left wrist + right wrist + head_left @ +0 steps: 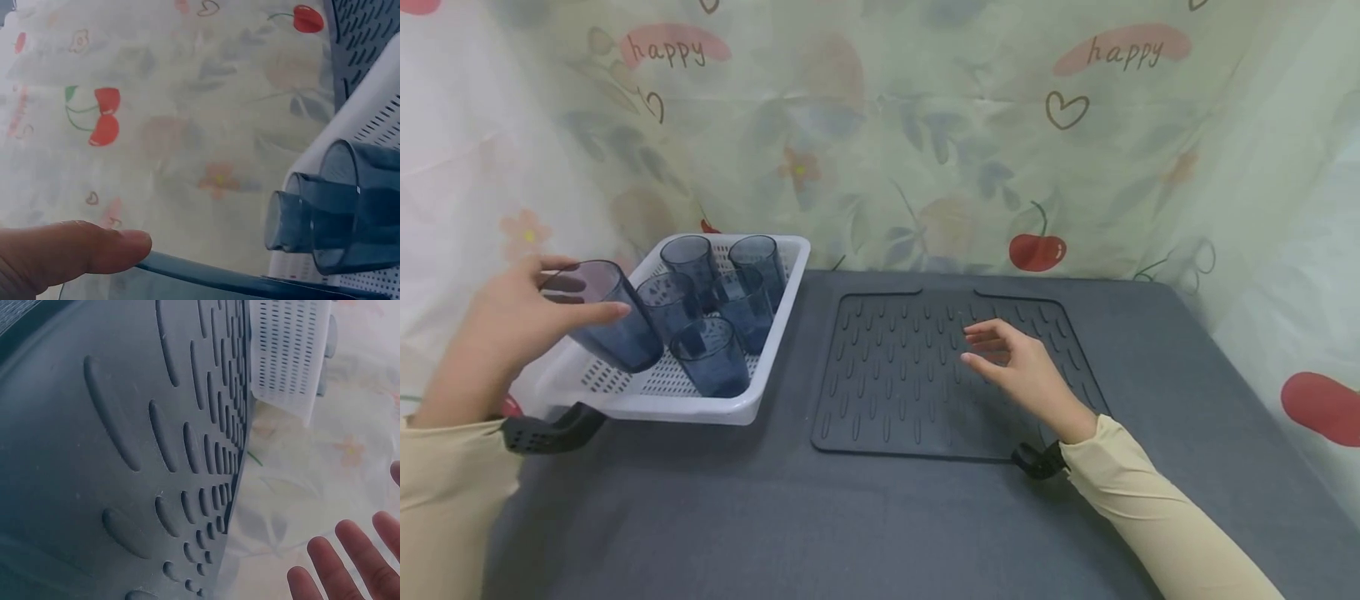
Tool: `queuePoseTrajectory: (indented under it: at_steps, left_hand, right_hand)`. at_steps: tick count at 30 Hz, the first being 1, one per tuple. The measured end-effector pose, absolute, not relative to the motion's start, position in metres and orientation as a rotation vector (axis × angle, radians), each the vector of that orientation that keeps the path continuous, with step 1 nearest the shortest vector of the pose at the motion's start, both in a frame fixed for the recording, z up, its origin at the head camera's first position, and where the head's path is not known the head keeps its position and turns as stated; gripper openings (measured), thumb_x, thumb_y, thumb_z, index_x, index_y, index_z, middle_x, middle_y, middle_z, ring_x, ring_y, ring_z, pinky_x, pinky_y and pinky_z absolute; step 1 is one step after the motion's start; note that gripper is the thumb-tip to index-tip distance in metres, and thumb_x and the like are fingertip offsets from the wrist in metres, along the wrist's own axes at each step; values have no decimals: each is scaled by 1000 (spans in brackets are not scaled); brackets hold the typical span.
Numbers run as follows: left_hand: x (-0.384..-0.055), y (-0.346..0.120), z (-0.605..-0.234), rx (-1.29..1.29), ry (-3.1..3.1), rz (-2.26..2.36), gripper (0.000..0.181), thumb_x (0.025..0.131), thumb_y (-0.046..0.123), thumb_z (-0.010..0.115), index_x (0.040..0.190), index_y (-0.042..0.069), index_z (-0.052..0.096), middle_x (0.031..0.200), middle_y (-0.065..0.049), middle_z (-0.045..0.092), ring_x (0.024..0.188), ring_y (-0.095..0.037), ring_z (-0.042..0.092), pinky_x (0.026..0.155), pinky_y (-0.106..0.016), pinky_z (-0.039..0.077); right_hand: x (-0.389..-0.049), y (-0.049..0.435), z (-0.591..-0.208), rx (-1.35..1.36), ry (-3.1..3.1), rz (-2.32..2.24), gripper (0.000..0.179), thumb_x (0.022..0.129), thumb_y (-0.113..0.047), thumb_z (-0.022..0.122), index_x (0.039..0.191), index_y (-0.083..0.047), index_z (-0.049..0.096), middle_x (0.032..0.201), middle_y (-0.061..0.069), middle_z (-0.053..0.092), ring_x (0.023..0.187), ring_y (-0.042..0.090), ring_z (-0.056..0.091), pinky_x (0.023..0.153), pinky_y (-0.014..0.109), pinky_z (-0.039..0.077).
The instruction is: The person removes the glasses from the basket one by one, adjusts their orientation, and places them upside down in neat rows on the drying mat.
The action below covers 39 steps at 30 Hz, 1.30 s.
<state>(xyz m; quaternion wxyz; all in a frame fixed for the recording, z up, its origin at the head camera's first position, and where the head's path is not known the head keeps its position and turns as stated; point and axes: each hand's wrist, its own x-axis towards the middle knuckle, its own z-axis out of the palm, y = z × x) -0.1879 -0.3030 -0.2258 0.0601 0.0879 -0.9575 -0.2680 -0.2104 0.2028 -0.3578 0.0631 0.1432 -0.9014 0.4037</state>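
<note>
At the left, my left hand (512, 321) grips a blue tinted drinking glass (617, 333) by its side, thumb across the near face and fingers behind. The glass tilts over the front left part of a white perforated basket (752, 410). Several more blue glasses (715, 358) stand in that basket, to the right of the held one. In the left wrist view the thumb (119, 250) lies along the rim of the held glass. My right hand (1018, 362) hovers over a dark ridged drying mat (880, 417), fingers loosely bent and holding nothing.
A dark grey cloth covers the table (880, 525). Behind it hangs a patterned curtain (895, 167) with cherries and hearts, continuing along both sides. The basket stands left of the mat, with a strip of table between them.
</note>
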Motion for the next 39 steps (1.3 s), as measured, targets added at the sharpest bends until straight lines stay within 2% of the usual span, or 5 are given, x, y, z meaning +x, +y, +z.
queuePoseTrajectory:
  at_steps: [7,15,17,32,39]
  left_hand:
    - [-176,-289,-212,227,-2760,-853,99,79,59,70,152,10,27,135,-26,50,122,-42,45,81,-36,39]
    - [-169,-266,-210,180,-2540,-1097,83,76,46,79,146,23,40,133,-2,57,104,2,54,77,-7,39]
    - [-168,-259,-209,131,-2493,-1158,81,77,40,80,146,23,41,131,0,58,107,-2,56,74,-4,41]
    - [-169,-197,-218,-168,-2295,-1360,66,76,25,83,135,22,54,115,6,67,95,-1,63,75,-10,48]
    - [-174,-173,-230,-265,-2253,-1481,69,79,22,81,139,21,48,123,0,62,107,-6,60,78,-15,49]
  right_hand:
    - [-211,203,-358,443,-2712,1253,43,92,-30,67,129,-14,54,125,7,61,116,26,59,97,47,49]
    - [-211,203,-355,465,-2711,1243,41,92,-32,66,128,-16,54,124,7,61,116,26,59,95,44,50]
    - [-211,202,-355,462,-2713,1234,41,92,-31,66,128,-16,54,124,6,61,116,26,60,95,44,50]
    - [-210,198,-352,459,-2712,1261,40,91,-29,68,127,-16,55,124,6,61,115,25,60,95,44,51]
    - [-211,197,-350,493,-2685,1270,45,91,-32,68,130,-15,53,126,7,60,115,26,60,95,47,50]
